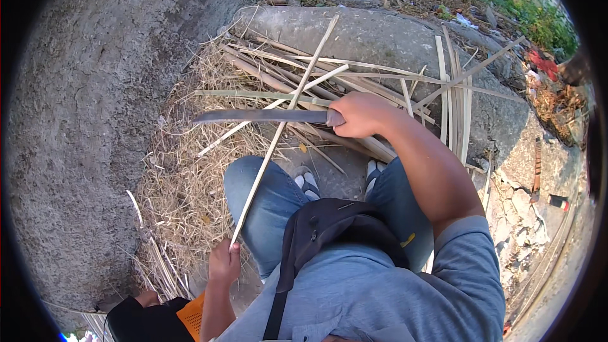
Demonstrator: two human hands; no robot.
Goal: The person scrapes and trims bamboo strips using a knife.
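Note:
My right hand point(359, 114) is closed round the handle of a machete point(259, 116), its long dark blade pointing left. Low on the left, my left hand point(224, 262) grips the near end of a long pale bamboo strip point(258, 177). From there the strip slants up past my left knee and away toward the stone slab. The blade crosses the strip around its middle; I cannot tell whether the two touch. Beyond the blade lies a pile of split bamboo pieces point(266, 76), some round and brown, others flat and pale.
Shavings point(183, 183) cover the ground at left, beside a rough grey wall point(82, 120). More pale strips point(441, 82) lean on a stone slab point(380, 38). At right a sheathed-looking long tool point(537, 168) lies on broken ground. Another person's dark clothing point(136, 320) shows at lower left.

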